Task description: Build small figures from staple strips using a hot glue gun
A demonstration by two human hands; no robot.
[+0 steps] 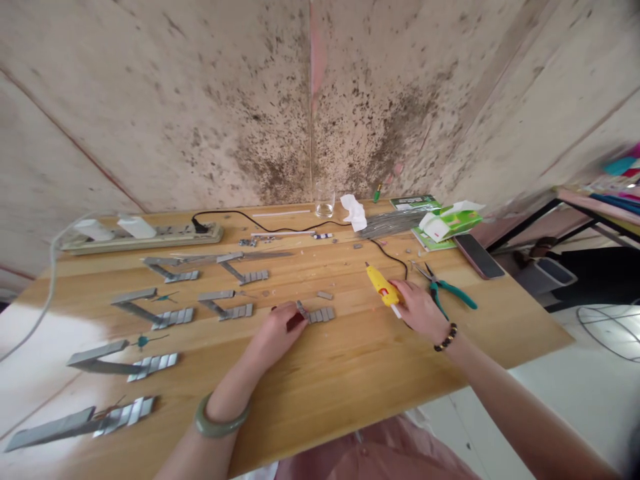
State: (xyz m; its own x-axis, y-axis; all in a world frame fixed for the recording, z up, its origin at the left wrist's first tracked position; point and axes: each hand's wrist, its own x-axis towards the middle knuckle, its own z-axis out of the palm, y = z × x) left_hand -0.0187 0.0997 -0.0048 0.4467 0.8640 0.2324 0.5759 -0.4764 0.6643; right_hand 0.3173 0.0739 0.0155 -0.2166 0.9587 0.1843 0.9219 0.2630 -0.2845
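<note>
My right hand [417,308] is closed round a yellow hot glue gun [381,285], whose nozzle points away to the upper left. A white glue stick [395,311] pokes out of its rear end. Near the middle of the table, my left hand [281,332] pinches a small grey piece [301,309] at the left end of a flat grey segmented strip [321,315]. The fingers partly hide where the two meet. Just beyond the strip lies a loose grey block [325,295]. Teal-handled pliers [440,288] rest with parted handles right of my right hand.
Several bent grey assemblies [135,310] stand on the left of the wooden table [300,393]. Along the back are a power strip [150,239], a drinking glass [325,201], crumpled tissue [354,213], a bundle of grey wires [395,222], a tissue pack [450,221] and a phone [480,256].
</note>
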